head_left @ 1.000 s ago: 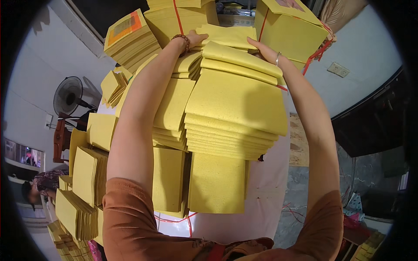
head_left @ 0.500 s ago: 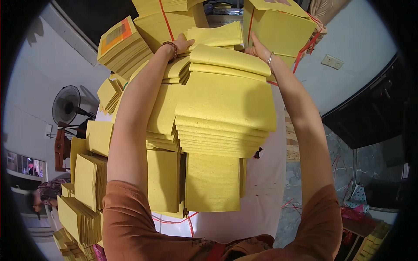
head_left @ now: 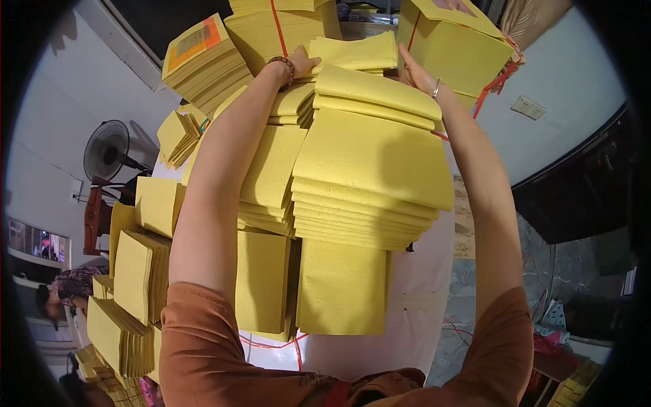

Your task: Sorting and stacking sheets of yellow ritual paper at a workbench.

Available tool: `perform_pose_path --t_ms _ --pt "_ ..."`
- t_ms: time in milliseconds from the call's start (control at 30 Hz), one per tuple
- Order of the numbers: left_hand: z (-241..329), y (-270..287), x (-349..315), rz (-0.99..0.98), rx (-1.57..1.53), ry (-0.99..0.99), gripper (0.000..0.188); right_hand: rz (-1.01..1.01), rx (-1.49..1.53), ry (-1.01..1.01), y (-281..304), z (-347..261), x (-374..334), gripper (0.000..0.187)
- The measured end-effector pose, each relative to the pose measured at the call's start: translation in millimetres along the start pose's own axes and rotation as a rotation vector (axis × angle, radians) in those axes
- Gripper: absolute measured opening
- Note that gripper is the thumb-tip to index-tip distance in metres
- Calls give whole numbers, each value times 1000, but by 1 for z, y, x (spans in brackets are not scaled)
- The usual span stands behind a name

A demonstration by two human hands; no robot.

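At the far side of the table, a folded stack of yellow paper (head_left: pixel 356 53) lies between my two hands. My left hand (head_left: pixel 302 61), with a beaded bracelet at the wrist, touches its left end. At its right end is my right hand (head_left: pixel 415 74), with a silver bangle, its thumb pointing up and its other fingers partly hidden by the paper. Nearer to me, a thick folded bundle (head_left: pixel 376 95) rests on a fanned pile of yellow sheets (head_left: pixel 373 152). Another yellow pile (head_left: pixel 274 163) sits beside it, partly behind my left forearm.
Tall yellow paper blocks tied with red strap stand at the back left (head_left: pixel 281 37) and back right (head_left: pixel 454 51). More yellow stacks (head_left: pixel 132 275) line the left side. A fan (head_left: pixel 106 150) stands farther left. Red strap (head_left: pixel 298 353) lies on the pale table (head_left: pixel 413 319).
The whole scene has shifted a little to the right in view. Both hands stay at the ends of the far folded stack, which looks much the same.
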State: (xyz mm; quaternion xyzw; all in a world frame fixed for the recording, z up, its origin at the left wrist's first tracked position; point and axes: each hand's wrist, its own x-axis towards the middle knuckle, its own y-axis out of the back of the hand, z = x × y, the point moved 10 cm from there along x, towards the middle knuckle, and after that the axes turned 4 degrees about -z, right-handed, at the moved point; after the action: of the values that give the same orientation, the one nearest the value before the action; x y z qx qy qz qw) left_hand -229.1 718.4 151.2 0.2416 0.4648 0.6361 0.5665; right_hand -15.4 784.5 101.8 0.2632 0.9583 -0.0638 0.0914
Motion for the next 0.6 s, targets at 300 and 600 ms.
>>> perform_pose_path --t_ms 300,600 --pt "11 1 -7 -13 -15 9 75 75 28 -196 -50 -26 -37 47" --pt "20 27 -23 97 -176 -64 86 168 40 7 -22 -29 -25 35"
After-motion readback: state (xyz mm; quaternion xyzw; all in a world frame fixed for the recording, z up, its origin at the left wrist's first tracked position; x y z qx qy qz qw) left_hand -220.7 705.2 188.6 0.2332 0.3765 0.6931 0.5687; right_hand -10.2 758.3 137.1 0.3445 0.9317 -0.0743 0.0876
